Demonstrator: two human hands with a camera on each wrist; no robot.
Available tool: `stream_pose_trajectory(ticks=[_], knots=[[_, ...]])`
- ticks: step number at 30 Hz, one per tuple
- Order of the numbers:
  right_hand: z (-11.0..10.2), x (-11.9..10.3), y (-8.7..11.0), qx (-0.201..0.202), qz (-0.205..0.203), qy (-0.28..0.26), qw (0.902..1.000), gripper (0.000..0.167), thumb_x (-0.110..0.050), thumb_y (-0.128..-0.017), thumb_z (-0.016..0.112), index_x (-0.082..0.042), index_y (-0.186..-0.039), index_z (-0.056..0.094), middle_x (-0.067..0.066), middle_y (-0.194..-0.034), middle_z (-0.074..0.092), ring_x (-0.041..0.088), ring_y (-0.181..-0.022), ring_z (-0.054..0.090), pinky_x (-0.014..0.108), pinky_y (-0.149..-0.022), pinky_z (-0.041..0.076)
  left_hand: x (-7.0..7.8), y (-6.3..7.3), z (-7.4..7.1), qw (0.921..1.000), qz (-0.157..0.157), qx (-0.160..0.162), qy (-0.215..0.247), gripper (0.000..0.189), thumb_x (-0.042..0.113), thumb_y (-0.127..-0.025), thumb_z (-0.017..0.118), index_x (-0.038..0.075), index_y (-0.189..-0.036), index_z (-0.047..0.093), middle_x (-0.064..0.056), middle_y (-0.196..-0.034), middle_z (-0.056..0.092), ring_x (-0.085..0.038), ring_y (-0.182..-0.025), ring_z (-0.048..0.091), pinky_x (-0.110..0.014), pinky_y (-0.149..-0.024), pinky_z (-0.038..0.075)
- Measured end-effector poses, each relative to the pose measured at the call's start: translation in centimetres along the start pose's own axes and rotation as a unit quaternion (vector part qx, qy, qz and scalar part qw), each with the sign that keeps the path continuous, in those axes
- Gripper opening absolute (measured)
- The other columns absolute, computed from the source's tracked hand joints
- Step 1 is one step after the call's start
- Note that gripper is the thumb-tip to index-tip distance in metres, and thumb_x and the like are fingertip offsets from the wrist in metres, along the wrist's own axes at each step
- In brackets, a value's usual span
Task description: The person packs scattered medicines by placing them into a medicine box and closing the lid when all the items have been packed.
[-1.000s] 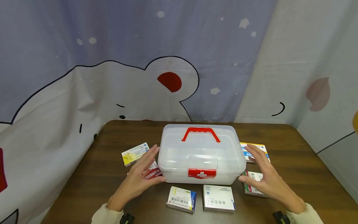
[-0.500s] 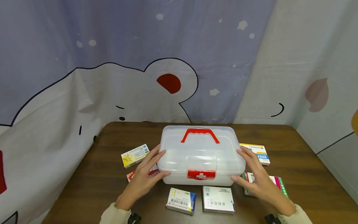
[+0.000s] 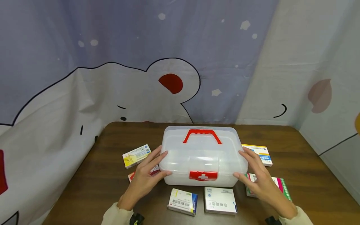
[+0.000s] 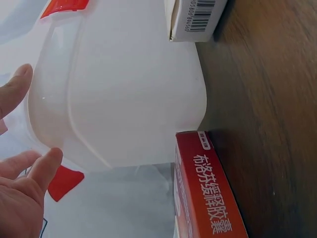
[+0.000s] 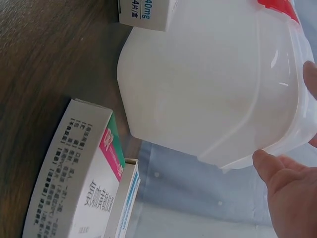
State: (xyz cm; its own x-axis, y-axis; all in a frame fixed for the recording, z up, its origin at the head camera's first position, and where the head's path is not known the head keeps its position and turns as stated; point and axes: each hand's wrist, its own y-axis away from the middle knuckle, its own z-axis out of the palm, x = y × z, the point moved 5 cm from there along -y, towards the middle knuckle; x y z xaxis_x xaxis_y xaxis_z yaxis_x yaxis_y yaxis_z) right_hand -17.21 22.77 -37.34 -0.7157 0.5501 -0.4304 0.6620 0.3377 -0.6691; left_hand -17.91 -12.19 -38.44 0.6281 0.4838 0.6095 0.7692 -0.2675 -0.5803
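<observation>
A translucent white first-aid box [image 3: 180,162] with a red carry handle [image 3: 202,132] stands on the brown table, its lid down. The red front latch [image 3: 203,175] bears a white cross. At the box's left front corner, my left hand [image 3: 144,176] touches the lid, thumb in front and fingers spread along the side. My right hand [image 3: 260,178] mirrors it at the right corner. In the left wrist view, a fingertip [image 4: 52,157] meets the lid's edge; in the right wrist view, a fingertip [image 5: 262,158] does likewise. Both palms hold nothing.
Medicine boxes lie around: a yellow-white one [image 3: 137,156] and a red one [image 4: 210,193] at left, a blue-ended one [image 3: 182,201] and a white one [image 3: 220,200] in front, a green-and-pink one [image 3: 282,187] and a blue-and-yellow one [image 3: 262,155] at right.
Both hands have come inward from beside the first-aid box and now touch its lid. Over the last half second they stay put. The box and the medicine boxes have not moved.
</observation>
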Motion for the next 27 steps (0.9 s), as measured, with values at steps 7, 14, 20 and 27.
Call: stream_pose_trajectory(ticks=[7, 14, 20, 27], knots=[[-0.1, -0.1, -0.1, 0.014, 0.0, -0.004, 0.9999, 0.074, -0.008, -0.065, 0.081, 0.001, -0.13, 0.047, 0.022, -0.135, 0.039, 0.012, -0.121, 0.04, 0.008, -0.092, 0.036, 0.3, -0.4, -0.2, 0.9995, 0.022, 0.015, 0.02, 0.059, 0.023, -0.073, 0.075, 0.013, -0.128, 0.055, -0.011, -0.139, 0.043, -0.027, -0.123, 0.045, -0.02, -0.095, 0.039], [-0.2, -0.4, -0.1, 0.008, 0.007, 0.011, 0.9999, 0.075, -0.007, -0.065, 0.08, -0.001, -0.132, 0.046, 0.019, -0.137, 0.039, 0.012, -0.122, 0.04, 0.008, -0.092, 0.035, 0.5, -0.5, -0.3, 0.9991, 0.022, 0.025, 0.027, 0.055, 0.021, -0.072, 0.076, 0.01, -0.123, 0.059, -0.014, -0.135, 0.046, -0.028, -0.117, 0.052, -0.019, -0.093, 0.039], [-0.2, -0.8, 0.0, 0.008, 0.007, 0.016, 0.9998, 0.074, -0.007, -0.066, 0.08, -0.001, -0.131, 0.046, 0.02, -0.138, 0.039, 0.019, -0.125, 0.039, 0.008, -0.095, 0.031, 0.8, -0.4, -0.4, 0.998, 0.035, 0.045, 0.026, 0.053, 0.021, -0.069, 0.079, 0.008, -0.118, 0.063, -0.016, -0.131, 0.051, -0.031, -0.115, 0.053, -0.021, -0.094, 0.039], [-0.4, -1.1, -0.1, 0.017, 0.004, 0.012, 0.9998, 0.068, -0.003, -0.065, 0.079, -0.002, -0.128, 0.051, 0.02, -0.138, 0.04, 0.021, -0.126, 0.041, 0.01, -0.096, 0.033, 1.1, -0.5, -0.6, 0.998, 0.038, 0.045, 0.024, 0.053, 0.021, -0.07, 0.078, 0.007, -0.119, 0.063, -0.018, -0.131, 0.05, -0.032, -0.115, 0.052, -0.018, -0.094, 0.038]])
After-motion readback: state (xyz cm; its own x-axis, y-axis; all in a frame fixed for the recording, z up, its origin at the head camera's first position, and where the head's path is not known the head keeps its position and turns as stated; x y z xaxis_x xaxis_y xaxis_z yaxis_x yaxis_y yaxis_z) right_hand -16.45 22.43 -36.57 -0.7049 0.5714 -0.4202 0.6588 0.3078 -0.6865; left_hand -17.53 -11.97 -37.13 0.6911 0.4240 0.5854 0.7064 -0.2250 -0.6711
